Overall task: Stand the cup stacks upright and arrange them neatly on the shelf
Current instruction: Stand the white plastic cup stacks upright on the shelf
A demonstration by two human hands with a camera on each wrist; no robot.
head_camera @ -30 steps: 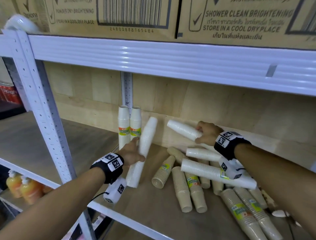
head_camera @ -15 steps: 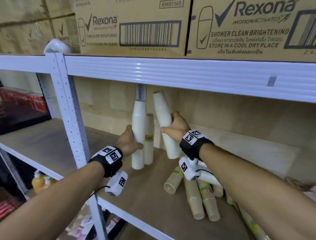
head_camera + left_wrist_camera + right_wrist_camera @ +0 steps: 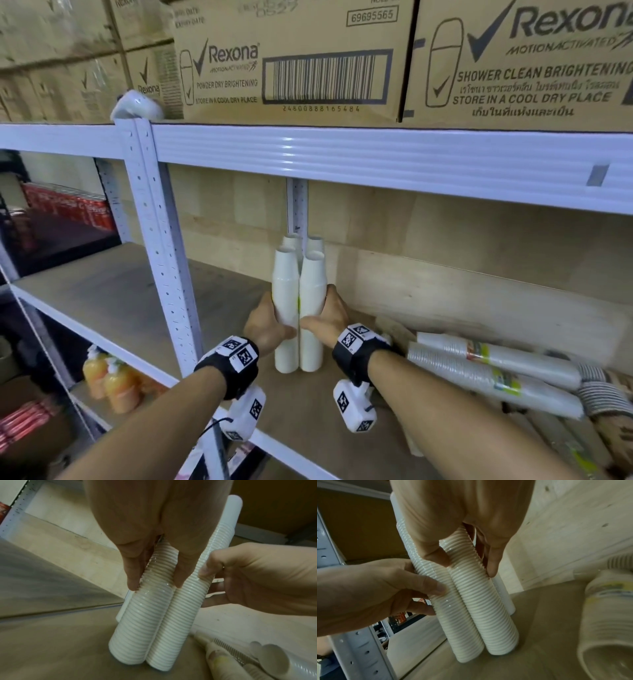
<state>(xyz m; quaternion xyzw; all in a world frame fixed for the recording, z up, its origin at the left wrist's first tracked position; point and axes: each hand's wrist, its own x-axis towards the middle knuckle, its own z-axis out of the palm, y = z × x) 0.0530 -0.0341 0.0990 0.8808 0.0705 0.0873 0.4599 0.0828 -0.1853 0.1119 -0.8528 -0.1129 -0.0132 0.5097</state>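
Two white cup stacks stand upright and touching on the wooden shelf board (image 3: 205, 308). My left hand (image 3: 274, 325) grips the left stack (image 3: 286, 294) at mid height. My right hand (image 3: 322, 318) grips the right stack (image 3: 312, 291) the same way. In the left wrist view my left hand (image 3: 156, 585) has thumb and fingers round its stack (image 3: 133, 635). In the right wrist view my right hand (image 3: 467, 568) wraps its stack (image 3: 489, 615). Two more upright stacks (image 3: 291, 240) stand just behind, mostly hidden. Other white stacks (image 3: 496, 377) lie on their sides at the right.
A white perforated post (image 3: 161, 240) stands left of the stacks and the wooden back wall (image 3: 445, 274) behind them. Cardboard boxes (image 3: 291, 61) sit on the shelf above. Brown cup stacks (image 3: 596, 397) lie at the far right. Orange bottles (image 3: 109, 380) stand on the lower shelf.
My left hand tipped its stack upright; my right hand lifted a lying stack, swung it upright and set it against the left one, in front of the two back stacks.
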